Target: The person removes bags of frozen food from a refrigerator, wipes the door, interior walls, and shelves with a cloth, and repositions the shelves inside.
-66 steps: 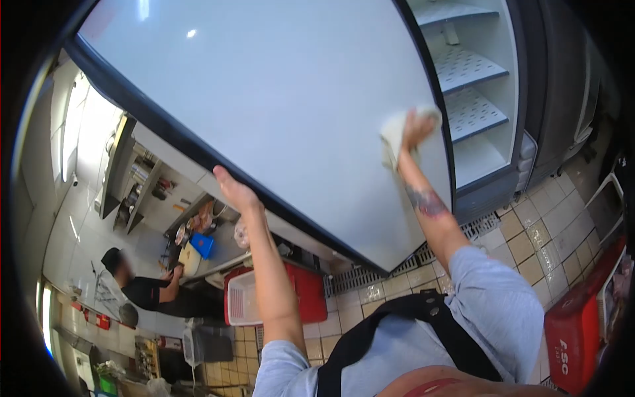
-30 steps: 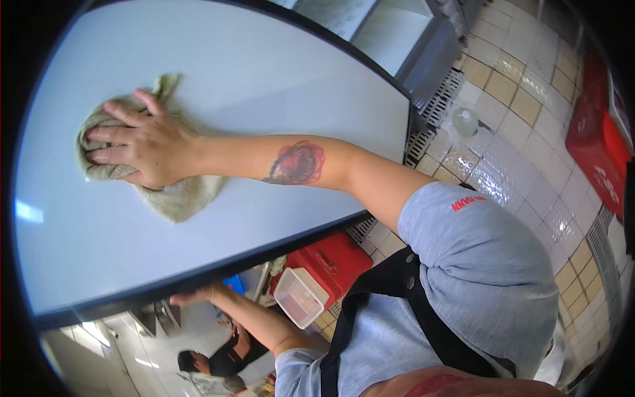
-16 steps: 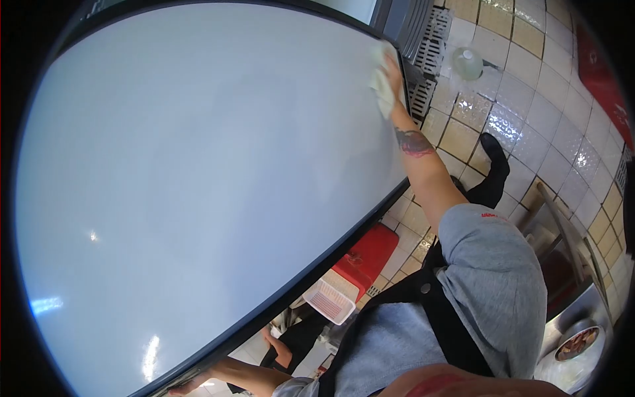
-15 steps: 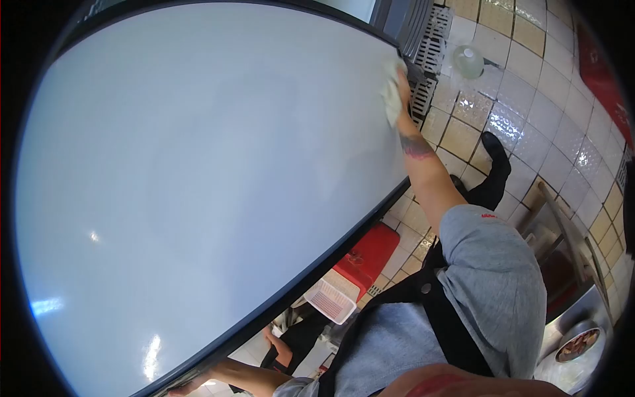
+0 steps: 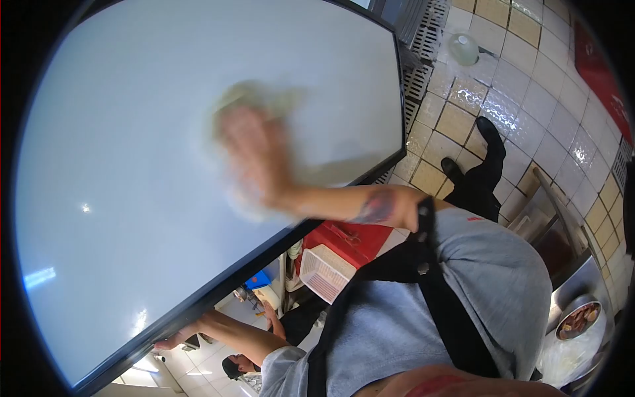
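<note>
A large glossy white panel (image 5: 132, 165) with a dark frame fills the left and middle of the head view. My right hand (image 5: 254, 149) presses a pale cloth (image 5: 241, 92) against its surface, near the middle. Motion smears both the hand and the cloth, so single fingers do not show clearly. At the lower left, my left hand (image 5: 177, 336) grips the panel's dark edge; part of its fingers is hidden behind the frame.
Below the panel's edge are a white plastic basket (image 5: 325, 274) and a red surface (image 5: 360, 241). Another person (image 5: 241, 365) is beyond my left arm. A clear jug (image 5: 464, 49) stands on the tiled floor by a drain grate (image 5: 417, 81). A bowl of food (image 5: 579, 321) is at the lower right.
My right hand has swept the cloth from the panel's far right edge leftward to its middle. My left hand has stayed at the lower edge. The view has shifted slightly.
</note>
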`<state>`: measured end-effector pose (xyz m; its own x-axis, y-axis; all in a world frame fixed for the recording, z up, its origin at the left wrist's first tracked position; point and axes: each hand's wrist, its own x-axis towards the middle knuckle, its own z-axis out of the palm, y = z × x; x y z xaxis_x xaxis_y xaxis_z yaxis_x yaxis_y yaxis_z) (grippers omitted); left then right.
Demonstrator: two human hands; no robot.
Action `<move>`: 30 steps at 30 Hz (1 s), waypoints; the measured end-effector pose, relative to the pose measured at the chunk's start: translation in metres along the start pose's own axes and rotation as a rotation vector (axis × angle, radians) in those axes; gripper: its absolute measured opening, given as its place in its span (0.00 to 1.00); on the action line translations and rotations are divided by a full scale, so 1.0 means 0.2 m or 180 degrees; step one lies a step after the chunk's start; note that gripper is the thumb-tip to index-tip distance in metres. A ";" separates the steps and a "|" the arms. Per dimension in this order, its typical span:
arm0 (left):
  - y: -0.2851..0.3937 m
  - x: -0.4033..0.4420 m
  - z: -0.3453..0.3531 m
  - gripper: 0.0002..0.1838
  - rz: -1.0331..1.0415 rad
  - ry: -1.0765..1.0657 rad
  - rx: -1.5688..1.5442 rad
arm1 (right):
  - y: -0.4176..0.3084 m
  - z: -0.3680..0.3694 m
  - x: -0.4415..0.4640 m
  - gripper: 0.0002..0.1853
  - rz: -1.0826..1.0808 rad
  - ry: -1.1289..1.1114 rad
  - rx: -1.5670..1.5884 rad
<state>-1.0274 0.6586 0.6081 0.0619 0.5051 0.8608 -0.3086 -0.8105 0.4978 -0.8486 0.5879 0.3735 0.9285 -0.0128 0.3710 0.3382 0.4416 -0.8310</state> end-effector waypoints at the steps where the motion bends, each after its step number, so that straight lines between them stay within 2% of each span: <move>1: 0.02 -0.04 0.04 0.30 0.0079 -0.0056 0.0212 | -0.22 0.09 0.01 0.36 -0.0640 -0.0493 0.0179; 2: 0.02 -0.03 0.01 0.31 -0.0150 -0.0036 -0.0071 | -0.45 0.17 -0.01 0.36 -0.1028 -0.0654 0.0729; 3: 0.03 0.01 -0.05 0.31 -0.0378 -0.0029 -0.0362 | -0.63 0.25 -0.02 0.30 -0.1117 -0.0946 0.1845; 4: 0.05 0.04 -0.09 0.32 -0.0606 -0.0030 -0.0640 | -0.64 0.25 0.01 0.29 -0.1260 -0.0923 0.1667; 8: 0.03 0.09 -0.17 0.35 0.0009 -0.0230 0.0107 | -0.52 0.25 0.11 0.26 -0.1843 -0.0919 0.0911; 10: 0.08 -0.15 0.19 0.35 0.0163 0.0434 0.0592 | -0.43 0.24 0.15 0.24 -0.2044 -0.0917 0.0535; 12: 0.10 -0.12 0.17 0.35 0.0514 0.0195 0.1087 | -0.09 0.06 0.19 0.19 -0.1032 0.0091 0.0516; 13: 0.08 -0.10 0.15 0.36 0.0407 0.0306 0.0868 | 0.11 -0.09 0.20 0.18 -0.0527 0.0019 0.0752; 14: 0.08 -0.07 0.12 0.37 0.0289 0.0401 0.0650 | 0.32 -0.18 0.14 0.20 -0.0263 0.0310 0.0184; 16: 0.09 -0.09 0.11 0.39 0.0350 0.0268 0.1096 | 0.83 -0.38 -0.06 0.20 0.0291 0.0616 -0.0232; 18: 0.10 -0.05 0.05 0.39 0.0237 0.0166 0.1054 | 1.41 -0.63 -0.41 0.22 0.0901 0.1097 -0.0468; 19: 0.10 -0.05 0.04 0.40 0.0217 0.0136 0.1052 | 1.71 -0.80 -0.67 0.23 0.1483 0.1120 -0.0932; 21: 0.10 -0.06 0.04 0.40 0.0158 0.0134 0.1082 | 1.97 -0.90 -0.97 0.23 0.2903 0.1618 -0.0512; 26: 0.07 -0.06 0.05 0.40 0.0062 0.0323 0.0992 | 1.71 -0.62 -0.95 0.22 0.3683 0.1591 -0.1820; 27: 0.05 -0.06 0.06 0.40 0.0107 0.0367 0.0828 | 1.51 -0.51 -0.75 0.23 0.2916 0.1476 -0.1665; 28: 0.04 -0.04 0.04 0.41 -0.0156 0.0528 0.0497 | 1.19 -0.40 -0.49 0.24 0.2100 0.1378 -0.1500; 30: 0.07 -0.13 0.16 0.38 -0.0233 0.0717 0.0271 | 0.67 -0.24 -0.07 0.24 0.0941 0.0887 -0.0696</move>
<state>-1.0021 0.6248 0.5952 -0.1348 0.6091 0.7816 -0.2293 -0.7865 0.5734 -0.8098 0.6045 0.2368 0.9857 -0.1686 0.0041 0.0491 0.2634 -0.9634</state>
